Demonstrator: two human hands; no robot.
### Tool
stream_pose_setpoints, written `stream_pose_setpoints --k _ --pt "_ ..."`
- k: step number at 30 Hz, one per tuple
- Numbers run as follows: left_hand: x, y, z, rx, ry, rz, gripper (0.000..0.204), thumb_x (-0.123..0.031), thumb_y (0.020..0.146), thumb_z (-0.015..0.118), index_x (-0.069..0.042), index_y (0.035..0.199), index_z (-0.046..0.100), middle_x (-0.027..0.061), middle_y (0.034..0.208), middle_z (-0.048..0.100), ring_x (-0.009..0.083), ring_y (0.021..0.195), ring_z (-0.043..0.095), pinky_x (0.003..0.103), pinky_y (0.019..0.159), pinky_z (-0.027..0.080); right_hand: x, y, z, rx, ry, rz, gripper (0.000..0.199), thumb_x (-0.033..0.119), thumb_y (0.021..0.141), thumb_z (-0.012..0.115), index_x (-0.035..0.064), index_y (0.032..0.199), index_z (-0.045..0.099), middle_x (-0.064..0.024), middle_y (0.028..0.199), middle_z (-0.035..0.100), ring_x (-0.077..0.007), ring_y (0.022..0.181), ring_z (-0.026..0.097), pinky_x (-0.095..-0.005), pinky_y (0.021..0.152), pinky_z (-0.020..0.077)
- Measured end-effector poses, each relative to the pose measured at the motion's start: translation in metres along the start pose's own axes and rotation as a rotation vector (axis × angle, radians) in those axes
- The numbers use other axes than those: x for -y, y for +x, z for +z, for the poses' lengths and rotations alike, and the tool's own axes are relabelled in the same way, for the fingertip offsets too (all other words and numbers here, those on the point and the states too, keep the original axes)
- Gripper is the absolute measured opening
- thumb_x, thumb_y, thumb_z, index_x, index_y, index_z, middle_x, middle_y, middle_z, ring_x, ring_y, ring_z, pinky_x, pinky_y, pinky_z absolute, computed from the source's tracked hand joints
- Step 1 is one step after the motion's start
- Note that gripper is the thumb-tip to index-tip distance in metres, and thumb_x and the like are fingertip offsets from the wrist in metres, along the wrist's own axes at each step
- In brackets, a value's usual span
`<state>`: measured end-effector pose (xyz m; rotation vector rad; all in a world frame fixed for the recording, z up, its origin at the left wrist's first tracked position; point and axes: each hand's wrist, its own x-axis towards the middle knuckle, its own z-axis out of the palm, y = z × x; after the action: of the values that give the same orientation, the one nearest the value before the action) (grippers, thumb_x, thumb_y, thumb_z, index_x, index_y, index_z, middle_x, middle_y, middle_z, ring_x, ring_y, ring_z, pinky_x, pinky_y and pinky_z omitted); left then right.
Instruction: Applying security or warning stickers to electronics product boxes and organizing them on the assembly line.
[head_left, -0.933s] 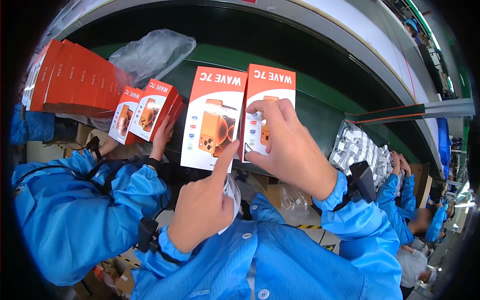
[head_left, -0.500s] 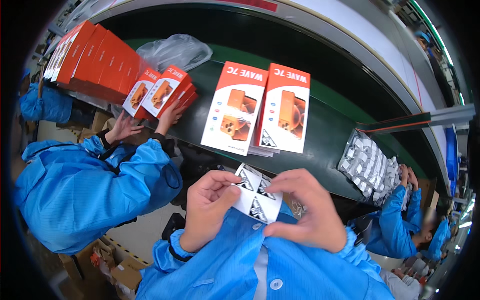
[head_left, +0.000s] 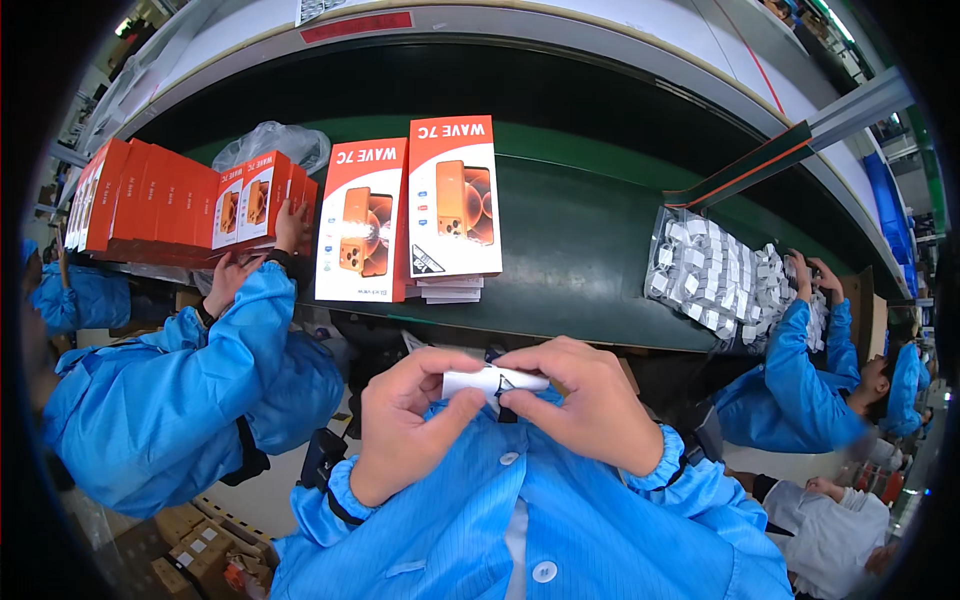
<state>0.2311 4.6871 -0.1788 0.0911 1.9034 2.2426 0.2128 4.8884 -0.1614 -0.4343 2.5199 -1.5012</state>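
In front of my chest, a small white sheet of stickers (head_left: 466, 381) with black triangular prints is bent into a curl. My left hand (head_left: 408, 420) pinches its left end between thumb and fingers. At the other end, my right hand (head_left: 592, 402) closes thumb and fingertips on the sheet and a dark triangle by its edge. Beyond my hands, two orange-and-white phone boxes stand side by side: the left box (head_left: 345, 270) has no triangle in view, while the right box (head_left: 440, 235) bears a black triangular sticker at its lower left corner.
The boxes stand on a dark green bench (head_left: 570, 270), with white sheets (head_left: 452, 290) under the right one. Leftward, a co-worker (head_left: 190, 390) handles a row of orange boxes (head_left: 165, 195) near a clear plastic bag (head_left: 275, 145). Rightward, another person reaches into small white packets (head_left: 705, 270).
My view has turned, so the boxes appear farther left. The sheet, flat before, is now curled, and my right hand has closed in on it. The co-worker's boxes now stand against the row.
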Motion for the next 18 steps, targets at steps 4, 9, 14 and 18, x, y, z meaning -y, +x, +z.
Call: stream_pose_setpoints --k 4,9,14,18 --pt "-0.006 0.001 0.008 -0.001 0.244 -0.008 0.031 0.007 0.078 0.072 0.004 0.108 0.065 0.0157 0.097 0.07 0.0175 0.088 0.069 0.028 0.075 0.056 -0.006 0.002 0.002 0.014 -0.025 -0.164 0.025 0.007 0.072 0.077 0.0056 0.097 0.073 -0.0079 0.087 0.07 -0.025 0.079 0.065 -0.0338 0.071 0.0516" --pt "-0.014 -0.006 0.013 -0.156 0.431 0.087 0.018 0.006 0.077 0.072 0.003 0.094 0.07 0.0137 0.087 0.072 0.0148 0.077 0.07 0.025 0.065 0.055 -0.008 0.009 0.004 -0.029 -0.057 -0.297 0.021 0.001 0.07 0.077 0.0058 0.09 0.074 -0.0068 0.084 0.07 -0.0234 0.077 0.065 -0.0327 0.068 0.0517" --pt "-0.007 -0.004 0.006 -0.267 0.52 0.245 0.015 0.007 0.077 0.071 0.004 0.092 0.07 0.0127 0.083 0.073 0.0138 0.073 0.07 0.023 0.062 0.053 0.003 0.025 0.01 -0.103 -0.033 -0.29 0.028 0.002 0.066 0.079 0.0078 0.094 0.075 -0.0053 0.088 0.069 -0.0231 0.075 0.065 -0.0323 0.067 0.0521" --pt "-0.008 -0.005 -0.008 -0.266 0.574 0.202 0.017 0.005 0.08 0.069 0.004 0.096 0.07 0.0142 0.085 0.072 0.0151 0.076 0.07 0.023 0.064 0.053 0.005 0.04 0.014 0.013 -0.044 -0.389 0.031 0.006 0.068 0.077 0.0113 0.099 0.073 -0.002 0.087 0.066 -0.0218 0.077 0.063 -0.0331 0.066 0.0535"
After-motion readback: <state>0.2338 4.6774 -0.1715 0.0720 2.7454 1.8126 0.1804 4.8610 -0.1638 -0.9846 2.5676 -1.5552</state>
